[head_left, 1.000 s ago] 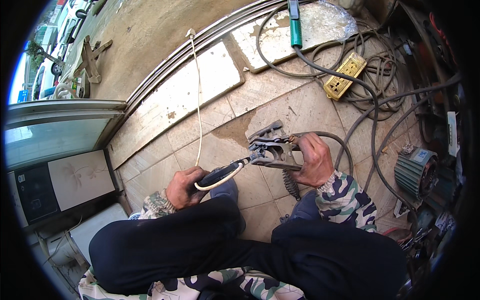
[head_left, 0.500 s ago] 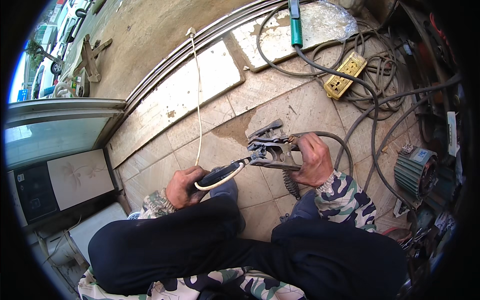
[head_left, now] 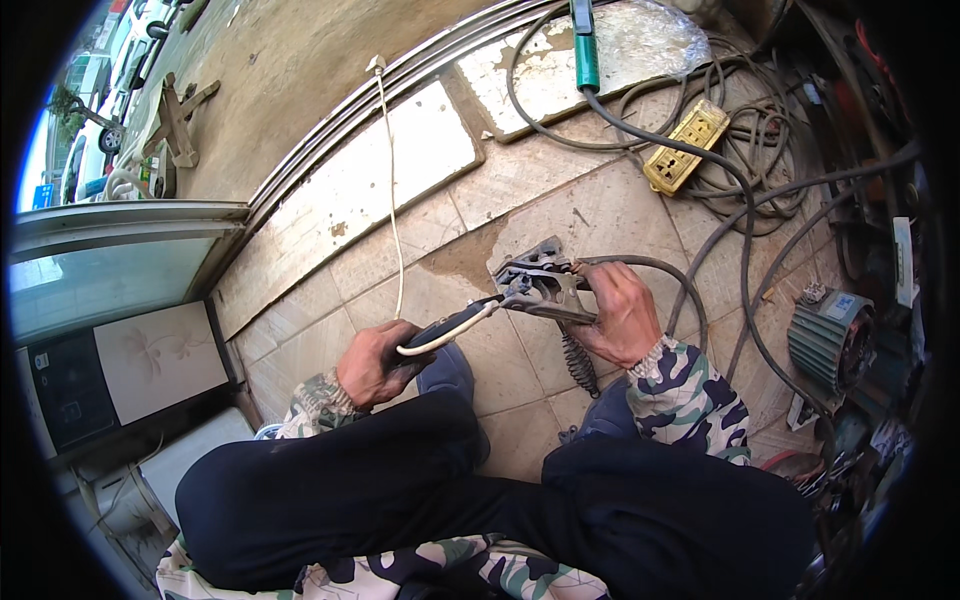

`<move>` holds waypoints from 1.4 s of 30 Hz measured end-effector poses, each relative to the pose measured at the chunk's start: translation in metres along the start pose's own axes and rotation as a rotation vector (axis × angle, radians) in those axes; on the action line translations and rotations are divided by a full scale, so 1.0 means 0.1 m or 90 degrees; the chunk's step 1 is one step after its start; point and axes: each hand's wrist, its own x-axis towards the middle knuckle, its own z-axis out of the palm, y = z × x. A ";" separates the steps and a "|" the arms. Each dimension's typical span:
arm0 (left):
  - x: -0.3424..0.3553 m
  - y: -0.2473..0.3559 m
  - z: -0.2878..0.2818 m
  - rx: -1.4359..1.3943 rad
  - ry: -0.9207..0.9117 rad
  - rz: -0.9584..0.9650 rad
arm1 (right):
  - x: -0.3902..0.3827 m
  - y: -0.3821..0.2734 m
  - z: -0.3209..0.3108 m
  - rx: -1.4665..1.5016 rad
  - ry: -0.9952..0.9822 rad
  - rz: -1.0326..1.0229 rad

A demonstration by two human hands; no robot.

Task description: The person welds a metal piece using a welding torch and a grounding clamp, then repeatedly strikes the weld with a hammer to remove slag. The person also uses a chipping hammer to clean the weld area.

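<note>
My left hand (head_left: 378,362) is closed around a black, long-bodied tool (head_left: 446,329); its kind is not clear. A cream cord (head_left: 391,180) bends along the tool and runs up to a small white plug end (head_left: 376,64). The tool's front end meets a grey metal spring clamp (head_left: 548,298), like a welding earth clamp, with a thick dark cable (head_left: 655,271) at its upper right. My right hand (head_left: 622,318) grips the clamp's right side, thumb below and fingers above. A coil spring (head_left: 579,367) hangs beneath it. Its jaws are partly hidden.
A green-handled electrode holder (head_left: 586,60) lies on a pale slab at the top. Near it are a yellow socket strip (head_left: 688,145) and coiled cables. A finned green-grey motor (head_left: 829,338) stands at right, a dark floral-panelled cabinet (head_left: 162,355) at left.
The clamp has turned slightly in my right hand and shifted a little. My left hand has brought the black tool slightly up and right, toward the clamp.
</note>
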 end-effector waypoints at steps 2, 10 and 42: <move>0.08 0.05 0.02 -0.009 -0.003 -0.032 | -0.03 0.07 0.06 -0.018 0.007 0.018; 0.13 0.01 0.21 -0.001 0.006 -0.079 | -0.07 0.21 0.28 -0.025 0.035 0.052; 0.16 -0.14 0.35 -0.089 -0.073 -0.106 | -0.34 0.21 0.19 -0.015 0.072 0.060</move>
